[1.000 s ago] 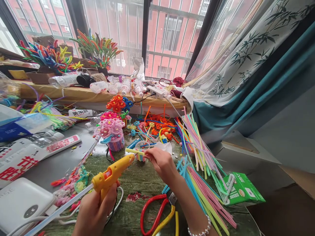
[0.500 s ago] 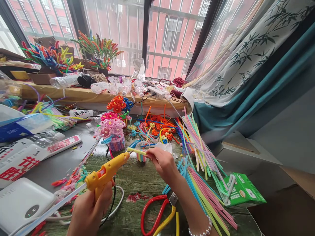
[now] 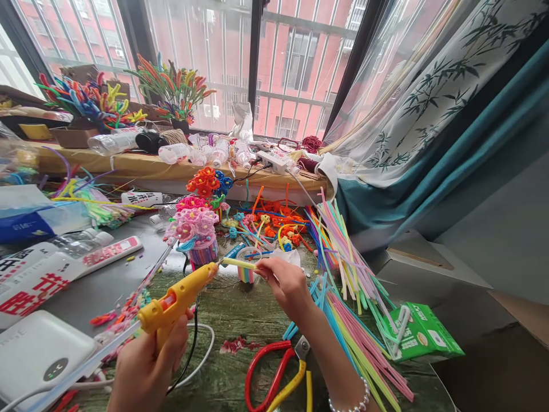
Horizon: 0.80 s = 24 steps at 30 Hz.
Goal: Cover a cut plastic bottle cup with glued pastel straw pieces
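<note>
My left hand (image 3: 150, 360) is wrapped round the handle of a yellow hot glue gun (image 3: 178, 297), with a long clear glue stick (image 3: 92, 363) coming out of its back. Between the fingertips of my right hand (image 3: 285, 286) is a short piece of pale yellow pipe cleaner (image 3: 240, 264), pointing left. The gun's nozzle is close to the free end of that piece; whether they touch I cannot tell. Just beneath the piece stands a small pot with pastel stripes (image 3: 246, 274). Behind the gun is a striped pot of pink pipe-cleaner flowers (image 3: 203, 246).
Red-and-yellow-handled scissors (image 3: 274, 375) lie below my right wrist. Bundles of pipe cleaners (image 3: 364, 343) spread along the right, beside a green carton (image 3: 424, 332). A white power bank (image 3: 47, 349) sits at front left, and black and white cables cross the table under the gun.
My left hand has drawn the glue gun slightly left and down, so its nozzle sits further from my right fingers. My right hand with the yellow piece has barely moved.
</note>
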Tool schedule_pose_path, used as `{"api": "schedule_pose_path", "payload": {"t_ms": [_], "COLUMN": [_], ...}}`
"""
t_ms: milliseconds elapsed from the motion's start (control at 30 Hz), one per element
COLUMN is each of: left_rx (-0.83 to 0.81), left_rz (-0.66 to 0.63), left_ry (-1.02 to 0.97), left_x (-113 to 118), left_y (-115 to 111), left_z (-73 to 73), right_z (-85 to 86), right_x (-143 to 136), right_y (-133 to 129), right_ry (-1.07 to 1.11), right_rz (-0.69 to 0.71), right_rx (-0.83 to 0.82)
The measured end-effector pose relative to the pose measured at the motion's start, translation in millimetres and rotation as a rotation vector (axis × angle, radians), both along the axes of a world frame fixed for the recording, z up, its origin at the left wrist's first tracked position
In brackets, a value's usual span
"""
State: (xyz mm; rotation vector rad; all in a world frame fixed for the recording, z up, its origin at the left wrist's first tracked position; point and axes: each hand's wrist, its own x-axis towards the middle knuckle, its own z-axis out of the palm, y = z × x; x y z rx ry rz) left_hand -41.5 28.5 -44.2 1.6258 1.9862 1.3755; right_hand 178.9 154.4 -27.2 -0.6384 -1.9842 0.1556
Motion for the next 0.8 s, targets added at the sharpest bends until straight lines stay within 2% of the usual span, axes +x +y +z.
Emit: {"api": "schedule_pose_path", "payload": {"t_ms": [67, 133, 200, 367, 467, 533, 600, 667, 733, 800], "left_rx": [-0.046, -0.008, 0.035, 0.115, 0.088, 0.054, 0.021, -0.021, -0.039, -0.033], "left_rz": [-0.02, 0.013, -0.022, -0.196, -0.209, -0.204, -0.207, -0.2, -0.189, -0.236], "left_ry": [0.115, 0.248, 0.382, 0.848, 1.071, 1.139, 1.168, 1.176, 1.159, 1.144], "left_x": [-9, -15, -15, 6, 20, 26, 28, 30, 32, 36], "left_y": [-2, -4, -5, -1, 2, 2, 3, 9, 24, 47], "left_z": [-1.1, -3.9, -7.4, -20.1, -28.6, -28.8, -20.4, -2.9, 19.2, 38.6], "right_z": [0.6, 1.4, 2.5, 8.6, 14.0, 18.0, 22.7, 29.2, 37.4, 46.4], "right_x": [1, 3, 6, 14, 22, 29, 36, 44, 48, 49], "right_y": [0, 0, 0, 4, 7, 9, 10, 9, 7, 4], "right_ry": [0.037, 0.079, 0.114, 0.15, 0.095, 0.053, 0.027, -0.008, -0.087, -0.221], "right_rz": [-0.001, -0.014, -0.03, -0.104, -0.152, -0.181, -0.218, -0.253, -0.276, -0.29], "right_rx": [-0.031, -0.065, -0.09, -0.134, -0.151, -0.159, -0.177, -0.2, -0.231, -0.278]}}
